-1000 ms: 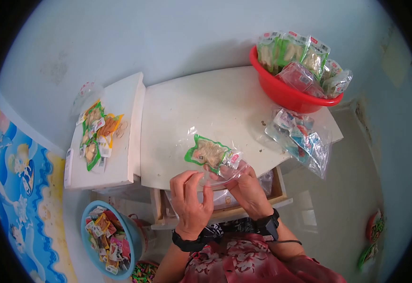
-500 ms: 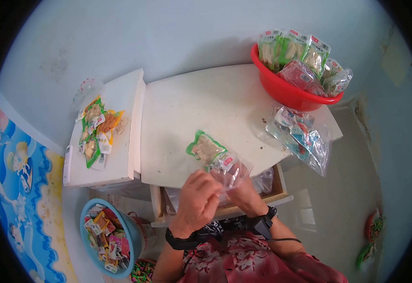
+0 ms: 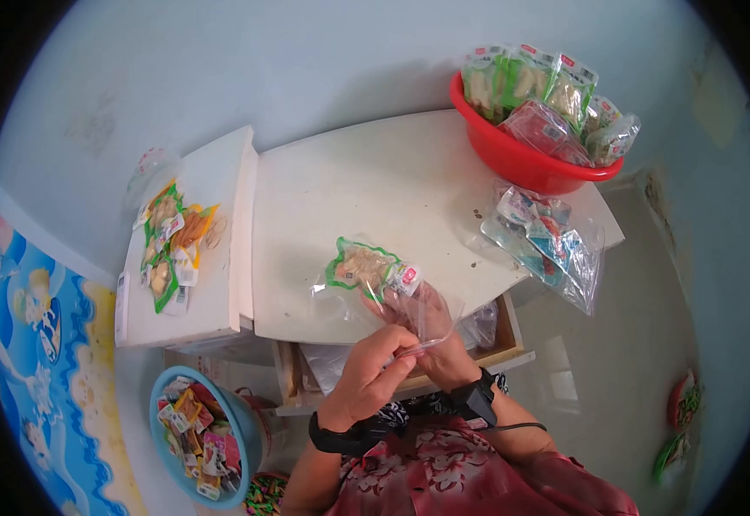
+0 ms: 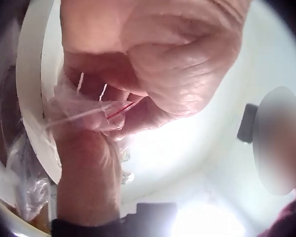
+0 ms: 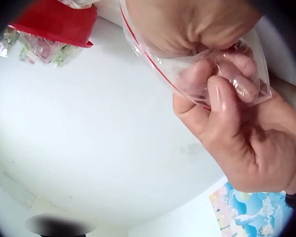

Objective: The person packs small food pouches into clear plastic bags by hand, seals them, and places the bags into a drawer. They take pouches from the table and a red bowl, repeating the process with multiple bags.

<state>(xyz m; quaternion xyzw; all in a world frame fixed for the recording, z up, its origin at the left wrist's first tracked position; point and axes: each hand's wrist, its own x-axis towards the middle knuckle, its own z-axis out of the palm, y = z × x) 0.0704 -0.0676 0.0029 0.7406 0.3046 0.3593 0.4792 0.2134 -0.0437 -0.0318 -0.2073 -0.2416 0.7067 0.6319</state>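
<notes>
A clear zip bag with a red seal line spans both hands over the table's front edge. A green-edged packet of pale food with a white and red label shows at the bag's far end. My left hand pinches the bag's sealing edge between thumb and fingers; the red strip shows at its fingertips in both wrist views. Beneath the bag, my right hand holds it from the other side, its curled fingers visible through the plastic.
Similar packets fill a red basin at the back right; bagged blue packets lie before it. More packets rest on the left stand. A blue basin of small packets stands below. An open drawer juts toward the body.
My left hand has moved from the bag's left part rightward along its near edge, close to the right hand. The bag with the packet has shifted and turned slightly.
</notes>
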